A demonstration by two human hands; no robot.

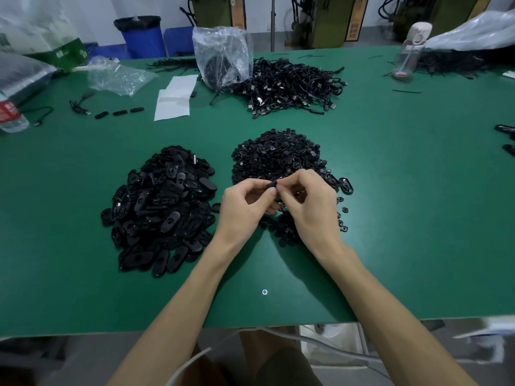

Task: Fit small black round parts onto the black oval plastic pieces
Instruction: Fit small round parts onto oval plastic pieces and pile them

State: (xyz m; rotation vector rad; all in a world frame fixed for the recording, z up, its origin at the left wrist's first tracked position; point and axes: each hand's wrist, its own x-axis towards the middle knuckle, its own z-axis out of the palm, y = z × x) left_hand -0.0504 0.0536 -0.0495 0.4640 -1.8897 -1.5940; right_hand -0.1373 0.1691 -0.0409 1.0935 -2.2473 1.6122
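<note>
A heap of black oval plastic pieces (164, 210) lies on the green table (83, 288) at left of centre. To its right spreads a pile of small black round parts (276, 154). My left hand (245, 204) and my right hand (309, 199) meet just in front of that pile. Between their fingertips sits one black oval piece (271, 186); my left fingers grip it and my right thumb and forefinger pinch at its top. Whether a round part lies under my right fingertips is hidden. A few ovals (345, 186) lie at the pile's right edge.
A tangle of black cables (292, 84) and a clear plastic bag (223, 54) lie at the back centre. White paper sheets (174, 98) sit left of them. A water bottle (8, 112) stands at far left, another clear bottle (409, 51) at back right. The table's front edge (250, 328) is close.
</note>
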